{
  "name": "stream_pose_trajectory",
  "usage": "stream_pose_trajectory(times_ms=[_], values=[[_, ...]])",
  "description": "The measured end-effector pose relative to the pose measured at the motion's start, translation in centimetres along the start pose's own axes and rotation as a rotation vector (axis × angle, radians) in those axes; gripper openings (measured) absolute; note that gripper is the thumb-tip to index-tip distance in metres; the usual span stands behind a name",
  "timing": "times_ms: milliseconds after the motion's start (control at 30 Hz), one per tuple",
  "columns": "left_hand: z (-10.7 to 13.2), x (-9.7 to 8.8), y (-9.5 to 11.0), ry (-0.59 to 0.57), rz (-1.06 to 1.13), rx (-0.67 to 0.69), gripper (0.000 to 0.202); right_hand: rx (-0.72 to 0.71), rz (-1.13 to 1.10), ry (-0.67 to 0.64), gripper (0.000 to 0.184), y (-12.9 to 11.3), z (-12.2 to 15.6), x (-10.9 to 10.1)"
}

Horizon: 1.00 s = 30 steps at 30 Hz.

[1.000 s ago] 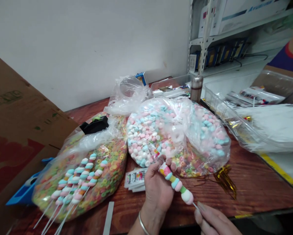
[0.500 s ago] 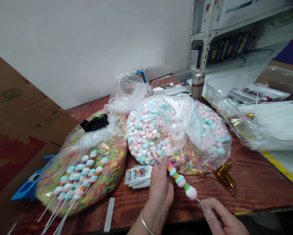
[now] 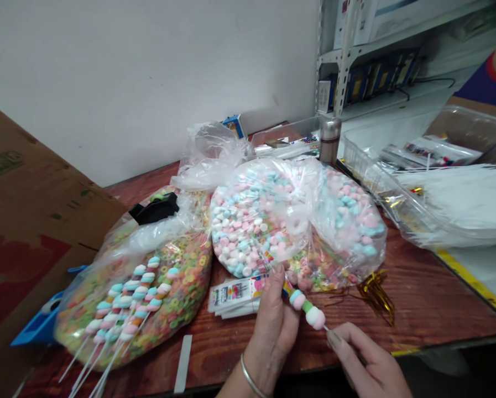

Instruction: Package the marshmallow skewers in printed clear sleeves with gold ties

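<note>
My left hand point(image 3: 275, 318), with a silver bangle at its wrist, is closed round a printed clear plastic sleeve point(image 3: 268, 257) and the upper part of a marshmallow skewer point(image 3: 314, 317). Pink, white, blue and green pieces of the skewer stick out below the fingers. Pinched in my right hand point(image 3: 366, 356) is the thin white stick just under the lowest marshmallow. Beside the left hand lies a stack of printed sleeves point(image 3: 231, 294). Several finished marshmallow skewers point(image 3: 127, 298) rest on a clear bag of coloured candy rings point(image 3: 192, 276) at the left.
A large clear bag of marshmallows point(image 3: 248, 221) lies behind the hands. On the left bag sits a black tape dispenser point(image 3: 154, 209); a blue dispenser point(image 3: 36, 326) stands by a cardboard box point(image 3: 44, 193). To the right are gold ties point(image 3: 378, 296) and a clear plastic bin point(image 3: 380, 193).
The skewer has slid further up into the left hand and sleeve, so fewer pieces show below the fingers. My right hand has moved slightly up and left with the stick. The view has shifted a little.
</note>
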State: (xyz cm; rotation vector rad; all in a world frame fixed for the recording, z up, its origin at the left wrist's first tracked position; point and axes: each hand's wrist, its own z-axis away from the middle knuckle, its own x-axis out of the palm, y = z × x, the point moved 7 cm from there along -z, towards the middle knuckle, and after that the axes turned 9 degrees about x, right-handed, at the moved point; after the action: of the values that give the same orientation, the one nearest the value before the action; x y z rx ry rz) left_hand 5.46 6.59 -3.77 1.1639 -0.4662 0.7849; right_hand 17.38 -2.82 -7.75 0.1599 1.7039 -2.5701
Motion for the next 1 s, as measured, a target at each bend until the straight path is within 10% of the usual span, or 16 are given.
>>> stream_pose_trajectory(times_ms=[133,300,500,867,1000], values=[[0.6,0.3,-1.3,0.019,0.099,-0.117,0.025,0.226,-0.324,-0.219,0.05,1.1,-0.3,2.4],[1.7,0.5,-2.5,0.018,0.096,-0.129,0.028,-0.108,-0.016,0.183,0.03,-1.8,0.5,0.4],[1.1,0.6,-1.6,-0.053,0.122,-0.133,0.031,-0.161,0.041,0.222,0.026,-2.9,0.7,-0.5],[-1.1,-1.1,0.4,0.107,0.127,-0.008,0.002,0.366,-0.468,-0.328,0.047,0.6,-0.7,3.2],[-0.7,-0.9,-0.1,0.211,0.101,-0.049,0.007,-0.114,-0.003,-0.039,0.03,-1.3,-0.8,0.9]])
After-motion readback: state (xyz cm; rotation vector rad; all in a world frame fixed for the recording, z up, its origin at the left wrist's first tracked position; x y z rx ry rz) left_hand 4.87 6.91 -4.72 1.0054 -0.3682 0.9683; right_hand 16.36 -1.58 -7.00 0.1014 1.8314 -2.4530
